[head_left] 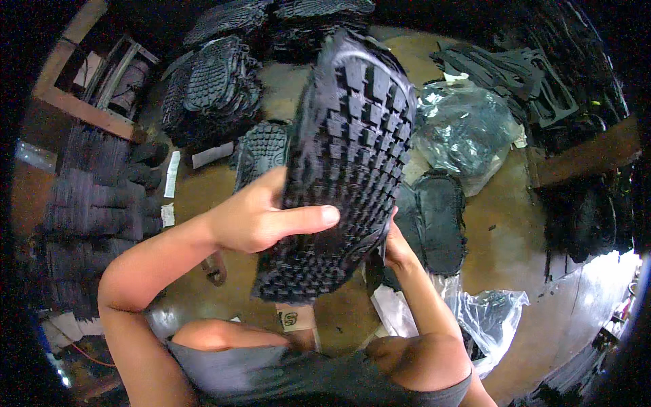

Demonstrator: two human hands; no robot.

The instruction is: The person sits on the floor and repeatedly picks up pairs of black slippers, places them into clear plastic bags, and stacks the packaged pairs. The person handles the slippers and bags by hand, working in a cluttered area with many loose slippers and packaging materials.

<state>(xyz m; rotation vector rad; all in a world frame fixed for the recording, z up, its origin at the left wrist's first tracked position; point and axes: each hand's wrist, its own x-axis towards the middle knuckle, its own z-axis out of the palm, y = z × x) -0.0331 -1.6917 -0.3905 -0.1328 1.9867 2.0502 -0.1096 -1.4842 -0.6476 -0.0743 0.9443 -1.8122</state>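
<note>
A black rubber shoe sole (366, 129) with a blocky tread is raised in front of me, tilted, tread side up. It looks thick at its left edge; I cannot tell whether it is one sole or several together. My left hand (254, 217) grips its lower left side, the thumb pressed on the tread and the fingers behind. At the lower right edge my right hand (399, 245) holds it too, fingers mostly hidden. Beyond my left hand lies another treaded sole (264, 144). Smooth-faced black soles (439, 220) lie to the right of the raised one.
Piles of treaded soles (220, 78) stand at the back left. A filled clear plastic bag (468, 125) sits at the back right, near black rubber offcuts (519, 78). Dark stacks (95, 217) line the left side. Crumpled clear plastic (498, 315) lies by my right arm.
</note>
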